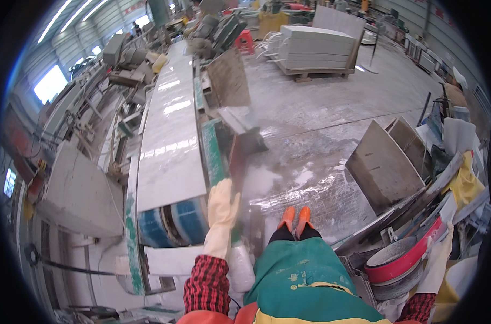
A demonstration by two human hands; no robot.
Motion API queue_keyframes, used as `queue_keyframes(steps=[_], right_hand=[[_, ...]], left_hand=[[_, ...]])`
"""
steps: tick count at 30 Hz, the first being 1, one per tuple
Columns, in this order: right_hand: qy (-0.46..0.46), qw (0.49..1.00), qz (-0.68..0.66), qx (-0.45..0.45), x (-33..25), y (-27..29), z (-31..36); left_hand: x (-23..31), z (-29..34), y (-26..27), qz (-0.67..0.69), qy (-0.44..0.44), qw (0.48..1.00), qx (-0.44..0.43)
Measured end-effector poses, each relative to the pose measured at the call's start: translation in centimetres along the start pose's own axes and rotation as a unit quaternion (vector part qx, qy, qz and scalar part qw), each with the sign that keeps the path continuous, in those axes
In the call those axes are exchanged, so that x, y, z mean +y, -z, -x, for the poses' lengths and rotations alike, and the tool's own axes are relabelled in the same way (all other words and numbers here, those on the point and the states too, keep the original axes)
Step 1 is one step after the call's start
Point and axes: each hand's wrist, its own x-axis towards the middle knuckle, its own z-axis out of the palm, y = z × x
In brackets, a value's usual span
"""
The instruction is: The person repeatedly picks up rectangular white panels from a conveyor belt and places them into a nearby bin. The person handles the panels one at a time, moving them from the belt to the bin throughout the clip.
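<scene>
My left hand [221, 209], in a cream rubber glove, rests on the green side rail [213, 154] of a conveyor, its fingers stretched forward. Beside it, a long glossy white slab [169, 156] lies along the conveyor, its near edge just over a blue roller [187, 221]. Out at the right, my right hand [439, 251], also gloved, reaches past a round tub with a red rim [405, 262]. Its fingers are small and unclear against the pale scraps there, so I cannot make out whether they hold anything.
Brown-faced boards [386, 164] lean at the right, near a yellow cloth [466, 181] and piled scraps. Stacked white slabs [316, 48] sit on a pallet farther off, near a red stool [245, 42]. Machinery [142, 62] lines the left. A person [456, 89] is at far right.
</scene>
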Motion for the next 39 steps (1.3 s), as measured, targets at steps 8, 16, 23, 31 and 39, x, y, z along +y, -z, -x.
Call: queue_keyframes(steps=[8, 16, 23, 31, 39], right_hand=[[0.137, 0.906, 0.132, -0.379, 2.1, -18.4, 11.1], [0.471, 0.47, 0.24, -0.707, 7.1, -32.2, 26.4], [0.66, 0.295, 0.065, -0.688, 12.1, -38.5, 37.3], [0.517, 0.461, 0.279, -0.666, 14.0, -35.5, 23.6], [0.36, 0.626, 0.418, -0.552, 14.7, -25.5, 9.3]], left_hand=[[9.2, -1.0, -0.3, 0.555, 0.307, 0.772, -0.045], [14.5, -0.6, 4.6, 0.753, 0.39, 0.53, -0.017], [3.4, 5.7, 11.3, 0.682, 0.446, 0.532, 0.23], [-7.9, 9.3, 10.1, 0.576, 0.525, 0.527, 0.339], [-8.1, 7.6, 8.2, 0.541, 0.54, 0.538, 0.355]])
